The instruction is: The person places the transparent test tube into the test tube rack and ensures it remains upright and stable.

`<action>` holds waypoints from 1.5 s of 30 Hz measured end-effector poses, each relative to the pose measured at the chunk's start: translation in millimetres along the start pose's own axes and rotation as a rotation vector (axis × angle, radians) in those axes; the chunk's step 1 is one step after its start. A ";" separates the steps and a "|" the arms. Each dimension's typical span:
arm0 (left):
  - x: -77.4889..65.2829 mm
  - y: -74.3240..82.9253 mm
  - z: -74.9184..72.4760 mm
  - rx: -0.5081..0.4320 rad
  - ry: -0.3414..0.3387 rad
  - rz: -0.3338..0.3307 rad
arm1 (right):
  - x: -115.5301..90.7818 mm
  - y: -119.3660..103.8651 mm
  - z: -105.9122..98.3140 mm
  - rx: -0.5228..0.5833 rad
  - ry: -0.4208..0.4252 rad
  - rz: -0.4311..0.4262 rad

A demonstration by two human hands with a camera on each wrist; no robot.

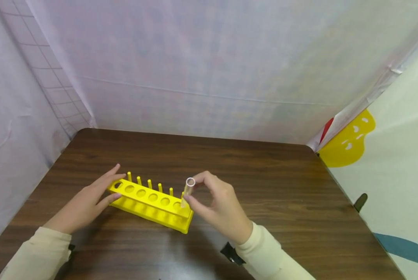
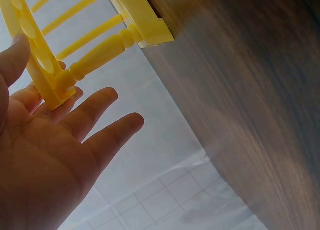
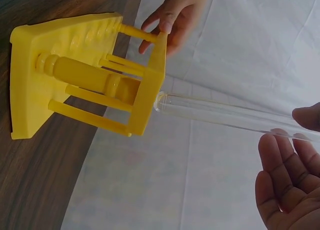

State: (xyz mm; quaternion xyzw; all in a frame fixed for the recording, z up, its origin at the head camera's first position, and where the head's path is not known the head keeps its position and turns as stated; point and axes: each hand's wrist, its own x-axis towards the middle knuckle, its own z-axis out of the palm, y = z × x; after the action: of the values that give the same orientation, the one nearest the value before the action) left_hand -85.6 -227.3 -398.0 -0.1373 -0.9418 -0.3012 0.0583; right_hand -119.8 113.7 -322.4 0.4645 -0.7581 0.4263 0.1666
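The right hand (image 1: 219, 210) pinches a clear glass tube (image 1: 188, 190) near its open top between thumb and fingertips, the other fingers loosely curled; the tube's lower end sits at the last hole on the right end of the yellow rack (image 1: 151, 202). The left hand (image 1: 86, 204) lies flat and open against the rack's left end, fingers straight, steadying it without gripping.

The rack stands on the brown bench (image 1: 265, 182), near its front edge. The tube looks slightly tilted, so it could catch on the rim of the hole and jam or chip. The pinch is light and high up; the smooth glass could slip and drop hard through the rack. If the left hand only rests, a sideways push could slide the rack. Behind the rack hangs a pale cloth backdrop (image 1: 209, 70).
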 end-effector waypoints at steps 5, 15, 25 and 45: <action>0.1 -0.6 0.1 0.001 0.002 -0.003 | 1.0 -0.6 1.8 0.001 -0.011 0.001; -0.8 -0.8 0.3 0.007 -0.005 -0.015 | 0.4 0.5 6.2 -0.004 -0.034 0.000; -1.0 -0.1 0.3 0.000 -0.004 -0.013 | -1.8 3.7 11.5 -0.020 -0.056 0.028; 0.5 0.2 0.3 0.009 -0.011 -0.030 | -9.0 13.5 22.7 -0.065 -0.105 0.104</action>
State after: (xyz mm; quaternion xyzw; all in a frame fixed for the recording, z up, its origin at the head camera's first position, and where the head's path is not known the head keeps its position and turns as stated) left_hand -86.1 -226.9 -398.0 -0.1244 -0.9455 -0.2969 0.0491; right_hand -123.4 103.3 -348.1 0.4405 -0.8025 0.3845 0.1191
